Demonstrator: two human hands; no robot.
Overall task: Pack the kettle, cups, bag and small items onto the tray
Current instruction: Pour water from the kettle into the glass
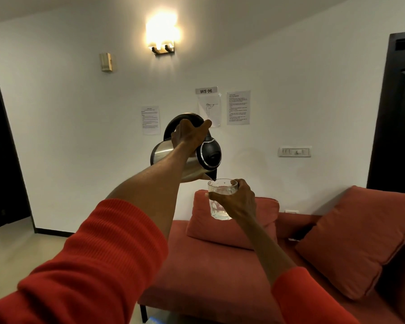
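Your left hand (187,134) wraps the tilted kettle (187,157) by its handle, right hand (236,202) fingers curled round the fragile, likely slippery glass (219,206); keep grips firm.

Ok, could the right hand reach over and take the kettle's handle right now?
Probably not as things stand: the right hand is gripping the glass under the spout, and the left hand already wraps the kettle handle.
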